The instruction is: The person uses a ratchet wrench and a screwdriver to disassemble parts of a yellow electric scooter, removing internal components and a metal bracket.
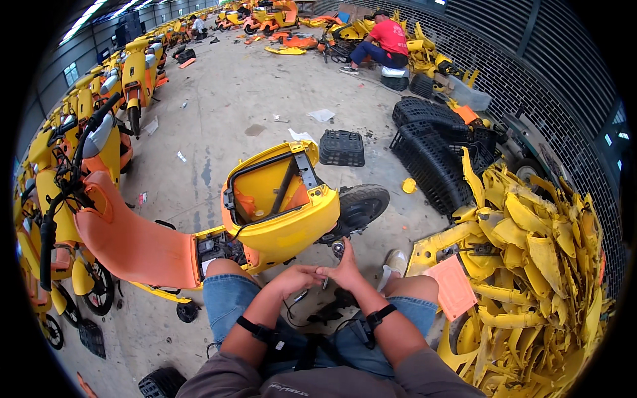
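No visible gap between left hand (294,280) and right hand (344,270), fingers together, any held part indiscernible; yellow-orange scooter (292,230), at eleven o'clock from them, might tip if pushed sideways, its support being unclear.

Ahead: scooter (285,232) blocks | right: panel heap (534,265) (jagged) | between: passable floor (398,222)

Up the arm from my left hand (296,278) I wear a black strap (254,328) with a small pale tag (280,345); up from my right hand (344,268), another black strap (382,314). Behind both hands come blue denim shorts (229,302) and a grey-brown, short-sleeved shirt (352,385) with pale lettering (290,391). Right of my right hand, a pale shoe (397,261).
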The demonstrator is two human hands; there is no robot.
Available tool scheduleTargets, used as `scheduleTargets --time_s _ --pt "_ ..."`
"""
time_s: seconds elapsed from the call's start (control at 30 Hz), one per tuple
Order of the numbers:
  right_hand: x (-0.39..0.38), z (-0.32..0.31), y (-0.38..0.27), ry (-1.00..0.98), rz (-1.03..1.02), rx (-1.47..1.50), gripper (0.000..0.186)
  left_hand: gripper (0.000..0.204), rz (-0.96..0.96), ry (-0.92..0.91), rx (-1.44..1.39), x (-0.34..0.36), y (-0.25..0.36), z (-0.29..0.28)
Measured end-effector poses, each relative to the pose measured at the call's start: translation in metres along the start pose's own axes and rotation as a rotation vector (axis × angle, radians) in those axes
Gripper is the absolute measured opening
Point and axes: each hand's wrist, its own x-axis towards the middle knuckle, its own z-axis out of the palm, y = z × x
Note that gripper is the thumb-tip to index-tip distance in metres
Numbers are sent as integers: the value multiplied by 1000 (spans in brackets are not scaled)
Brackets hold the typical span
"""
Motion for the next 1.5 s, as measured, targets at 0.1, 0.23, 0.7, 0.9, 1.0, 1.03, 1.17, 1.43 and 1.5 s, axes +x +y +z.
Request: scheduleTargets --time_s 0.1,0.23,0.7,0.9,1.0,1.03,1.17,1.43,1.5 --pt "-8 2 -8 -84 10 24 140 42 -50 -47 43 5 -6 5" --pt "-14 10 -16 -136 -40 77 137 43 -104 -41 69 13 -13 12" --pt "-1 -3 -18 -94 -15 60 129 48 -25 -64 -307 10 -17 8" --pt "-2 -7 -21 -134 -5 102 120 46 -18 -47 -286 7 -15 10" --pt "-4 -7 -24 -122 -2 81 117 44 -33 3 -189 7 -15 10" --pt "-4 -6 -24 -127 -2 69 116 42 -32 -4 -209 8 -16 10" --pt "-3 -3 -20 -141 -5 36 115 43 -26 49 -225 11 -18 10" --pt "-2 7 -11 -152 -21 74 109 44 -17 91 -195 8 -22 5" --pt "-3 8 -8 -156 -23 77 108 45 -37 118 -180 7 -21 6"
